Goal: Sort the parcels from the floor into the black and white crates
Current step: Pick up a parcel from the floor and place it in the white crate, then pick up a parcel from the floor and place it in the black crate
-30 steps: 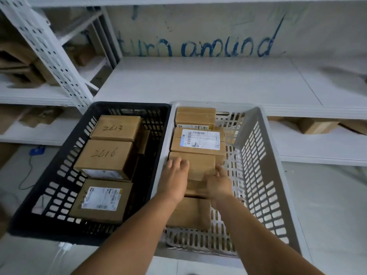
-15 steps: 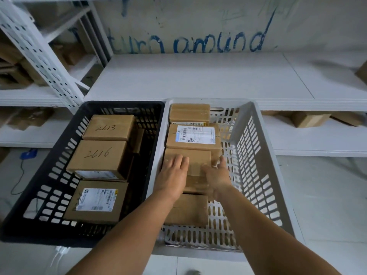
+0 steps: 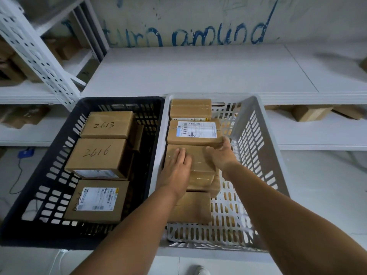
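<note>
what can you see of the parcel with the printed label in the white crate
A brown cardboard parcel wrapped in clear tape, lying flat, a white barcode label on top. It sits second from the back in the white crate, against neighbouring parcels front and back. The right hand touches its near right corner.

Storeroom or small parcel warehouse, looking like a sorting area. White metal shelving (image 3: 198, 72) is running along the wall, with a perforated upright (image 3: 37, 54) at left. Cardboard boxes (image 3: 311, 113) are sitting on lower shelves both sides. Blue scrawl (image 3: 184, 36) reading "turn around" is showing on the bare white wall. Two slotted plastic crates are standing side by side below the shelf: black crate (image 3: 49, 175) and white crate (image 3: 252, 139), both holding brown parcels (image 3: 107, 125), some with shipping labels or handwritten numbers like 2613 and 2616. Pale bare floor (image 3: 327, 195) is showing around them.
</note>
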Tool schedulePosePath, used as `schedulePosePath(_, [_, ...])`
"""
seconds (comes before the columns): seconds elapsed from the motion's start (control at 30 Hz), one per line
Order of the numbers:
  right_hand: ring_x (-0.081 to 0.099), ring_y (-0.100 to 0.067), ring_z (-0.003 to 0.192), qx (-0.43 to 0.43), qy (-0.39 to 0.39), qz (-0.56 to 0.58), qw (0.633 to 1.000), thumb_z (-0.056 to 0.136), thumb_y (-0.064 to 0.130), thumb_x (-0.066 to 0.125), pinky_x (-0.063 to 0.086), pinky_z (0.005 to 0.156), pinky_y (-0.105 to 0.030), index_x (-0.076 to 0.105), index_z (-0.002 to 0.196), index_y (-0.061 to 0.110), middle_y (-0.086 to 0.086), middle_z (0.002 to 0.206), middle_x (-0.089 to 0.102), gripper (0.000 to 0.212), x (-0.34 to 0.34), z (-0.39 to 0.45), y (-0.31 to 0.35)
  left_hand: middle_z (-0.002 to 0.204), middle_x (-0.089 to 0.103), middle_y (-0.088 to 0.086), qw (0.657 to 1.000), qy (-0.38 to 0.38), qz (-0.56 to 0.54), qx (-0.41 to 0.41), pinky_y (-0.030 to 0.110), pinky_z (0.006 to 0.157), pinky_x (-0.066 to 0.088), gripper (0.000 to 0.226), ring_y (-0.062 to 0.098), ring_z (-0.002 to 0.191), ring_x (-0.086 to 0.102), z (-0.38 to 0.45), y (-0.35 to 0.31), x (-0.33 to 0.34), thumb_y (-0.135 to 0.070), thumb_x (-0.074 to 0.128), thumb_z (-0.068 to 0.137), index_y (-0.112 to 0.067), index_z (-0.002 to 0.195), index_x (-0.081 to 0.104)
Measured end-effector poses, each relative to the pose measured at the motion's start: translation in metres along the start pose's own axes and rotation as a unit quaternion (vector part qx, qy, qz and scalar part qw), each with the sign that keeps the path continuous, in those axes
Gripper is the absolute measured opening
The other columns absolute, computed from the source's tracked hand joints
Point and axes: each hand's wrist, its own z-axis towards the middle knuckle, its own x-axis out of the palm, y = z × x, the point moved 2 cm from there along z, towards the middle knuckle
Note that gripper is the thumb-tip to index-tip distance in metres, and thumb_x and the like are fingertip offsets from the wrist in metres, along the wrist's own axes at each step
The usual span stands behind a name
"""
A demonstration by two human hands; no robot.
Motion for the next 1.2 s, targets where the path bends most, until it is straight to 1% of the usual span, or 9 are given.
schedulePosePath(0.07, [0.05, -0.006, 0.077, 0.005, 0.007, 0.007, 1.0, 0.094, 0.014, 0.054, 0.04, 0.061, -0.016, 0.033, 0.138, 0.027, 0.003, 0.109, 0.053, 0.051, -0.003, -0.001, 0.0, 0.16, 0.002, 0.002, 1.0, -0.009, 0.003, -0.002, 0.043, 0.118, 0.013, 0.066, 0.021, 0.148, -0.002, 0.0, -0.001, 0.001, -0.002, 0.051, 0.092, -0.019, 0.147, 0.018])
schedulePosePath(0.2, [0.053, -0.011, 0.088, 0.0, -0.009, 0.027, 1.0, 0.09, 0.016, 0.059, 0.046, 0.075, -0.022, 0.034, 0.133, 0.026, 0.0, 0.119, 0.058, 0.051, -0.001, -0.007, -0.002, 0.161, 0.0, 0.0, 1.0, -0.013, 0.01, -0.002, 0.042, 0.119, 0.008, 0.069, 0.02, 0.148, -0.004, -0.004, -0.002, 0.003, -0.002, 0.046, 0.094, -0.018, 0.151, 0.011])
schedulePosePath(0.3, [0.045, -0.003, 0.072, 0.011, -0.001, 0.038, 0.999, 0.092, 0.014, 0.058, 0.04, 0.051, -0.011, 0.026, 0.139, 0.031, 0.004, 0.11, 0.056, 0.06, -0.001, -0.02, -0.003, 0.161, -0.002, -0.001, 1.0, -0.012, 0.01, -0.009, 0.041, 0.118, 0.007, 0.07, 0.02, 0.148, -0.005, -0.005, -0.004, 0.0, 0.0, 0.044, 0.095, -0.016, 0.153, 0.01])
schedulePosePath(0.43, [0.045, -0.004, 0.075, -0.001, -0.002, 0.044, 0.999, 0.095, 0.013, 0.055, 0.038, 0.04, -0.003, 0.02, 0.148, 0.024, -0.002, 0.119, 0.051, 0.064, -0.004, -0.04, -0.002, 0.161, -0.001, 0.001, 1.0, -0.008, 0.008, -0.008, 0.038, 0.118, 0.007, 0.073, 0.02, 0.148, -0.003, -0.007, -0.005, -0.003, 0.001, 0.048, 0.094, -0.015, 0.153, 0.009])
schedulePosePath(0.5, [0.049, -0.01, 0.094, 0.0, -0.006, 0.053, 0.999, 0.097, 0.017, 0.054, 0.045, 0.064, -0.006, 0.015, 0.151, 0.022, -0.004, 0.13, 0.049, 0.067, -0.002, -0.047, -0.003, 0.161, 0.0, 0.001, 1.0, -0.011, -0.009, -0.02, 0.035, 0.118, 0.007, 0.073, 0.019, 0.148, -0.001, -0.011, -0.005, -0.005, -0.002, 0.049, 0.094, -0.015, 0.153, 0.007])
schedulePosePath(0.57, [0.05, -0.017, 0.119, -0.001, -0.014, 0.053, 0.999, 0.097, 0.025, 0.054, 0.043, 0.096, -0.027, 0.01, 0.153, 0.025, -0.003, 0.146, 0.042, 0.072, 0.0, -0.056, -0.006, 0.161, 0.003, -0.001, 0.998, -0.011, -0.055, -0.038, 0.032, 0.118, 0.008, 0.071, 0.017, 0.148, 0.002, -0.016, -0.006, -0.01, -0.007, 0.049, 0.096, -0.016, 0.153, 0.007])
schedulePosePath(0.63, [0.041, -0.025, 0.135, -0.003, -0.023, 0.062, 0.998, 0.096, 0.031, 0.054, 0.034, 0.111, -0.039, 0.01, 0.154, 0.028, -0.002, 0.154, 0.033, 0.073, 0.002, -0.068, -0.01, 0.161, 0.008, -0.001, 0.99, -0.023, -0.131, -0.055, 0.034, 0.118, 0.014, 0.068, 0.018, 0.147, 0.009, -0.025, -0.011, -0.019, -0.013, 0.049, 0.097, -0.016, 0.153, 0.011])
schedulePosePath(1.07, [0.04, -0.024, 0.132, -0.049, -0.155, 0.115, 0.98, 0.102, 0.033, 0.039, 0.034, 0.104, -0.039, 0.034, 0.147, 0.019, -0.003, 0.149, 0.039, 0.047, -0.019, -0.212, -0.033, 0.156, 0.025, 0.003, 0.93, -0.008, -0.364, -0.038, 0.034, 0.111, 0.028, 0.057, 0.022, 0.141, 0.028, -0.13, -0.063, -0.058, -0.027, 0.045, 0.099, -0.016, 0.151, 0.022])
schedulePosePath(1.2, [0.043, -0.015, 0.116, -0.058, -0.186, 0.138, 0.971, 0.102, 0.03, 0.037, 0.032, 0.092, -0.031, 0.039, 0.143, 0.015, -0.002, 0.139, 0.044, 0.044, -0.028, -0.256, -0.052, 0.149, 0.038, -0.001, 0.916, 0.006, -0.401, 0.006, 0.026, 0.099, 0.032, 0.051, 0.021, 0.135, 0.038, -0.163, -0.087, -0.058, -0.036, 0.041, 0.1, -0.018, 0.147, 0.03])
